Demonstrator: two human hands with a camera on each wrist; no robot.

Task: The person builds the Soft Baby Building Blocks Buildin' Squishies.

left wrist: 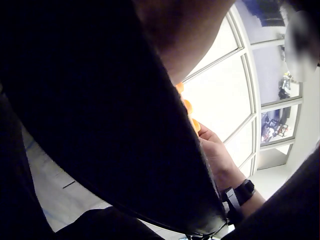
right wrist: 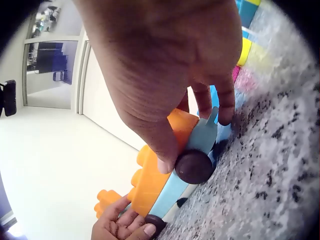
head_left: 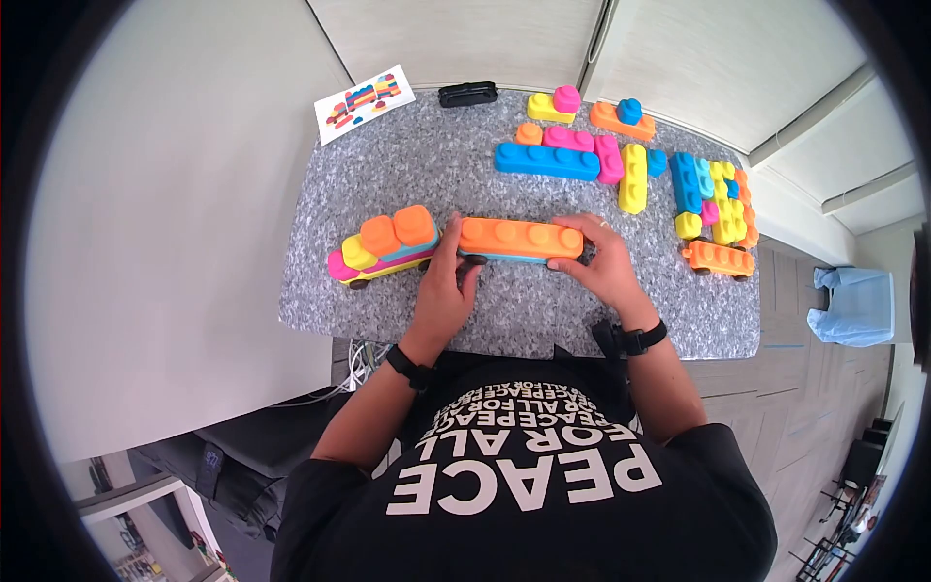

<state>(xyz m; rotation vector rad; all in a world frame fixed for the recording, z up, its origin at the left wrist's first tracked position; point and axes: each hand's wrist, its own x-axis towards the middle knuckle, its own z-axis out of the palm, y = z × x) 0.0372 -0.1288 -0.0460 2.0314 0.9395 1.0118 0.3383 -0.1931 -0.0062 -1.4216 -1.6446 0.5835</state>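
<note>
Orange studded block, long one, sits on a light blue wheeled base near the front of the speckled table in the head view. Left hand grips one end, right hand pinches the other, and a stacked toy car is just beside the left. I'd guess it's light, fairly stiff plastic, not fragile, maybe a bit slick; both ends seem the spot to hold, clear of the wheels. Only container I see is a bin with a blue liner off the table, can't tell what's in it.

Left wrist cam's mostly dark: some orange studs, right hand beyond, left fingers hidden.

Right wrist cam: thumb on the orange side, fingers bent round past the end, dark wheel right below.
</note>
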